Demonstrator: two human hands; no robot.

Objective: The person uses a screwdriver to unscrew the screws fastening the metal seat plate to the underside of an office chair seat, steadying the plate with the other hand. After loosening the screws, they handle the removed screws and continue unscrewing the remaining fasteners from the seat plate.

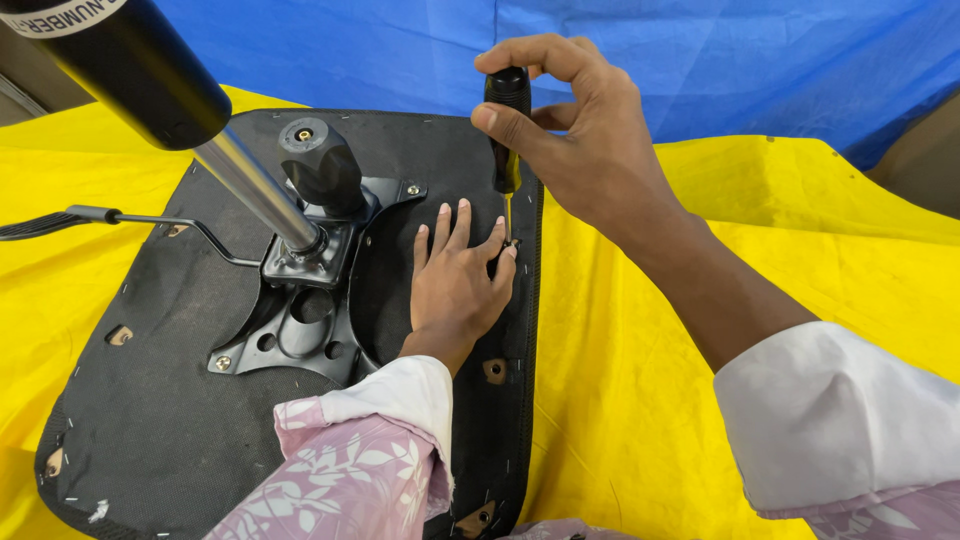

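An upturned office-chair seat with a black fabric underside lies on a yellow sheet. Bolted to its middle is a black metal mechanism plate with a chrome gas cylinder rising toward me. My right hand grips the black and yellow handle of a screwdriver, held upright with its tip on a screw spot near the seat's right edge. My left hand lies flat on the seat, fingers spread, fingertips beside the screwdriver tip.
A black knob sits on the mechanism, and a thin lever with a black handle sticks out to the left. The yellow sheet covers the surface; a blue sheet hangs behind. Small brown mounting holes dot the seat.
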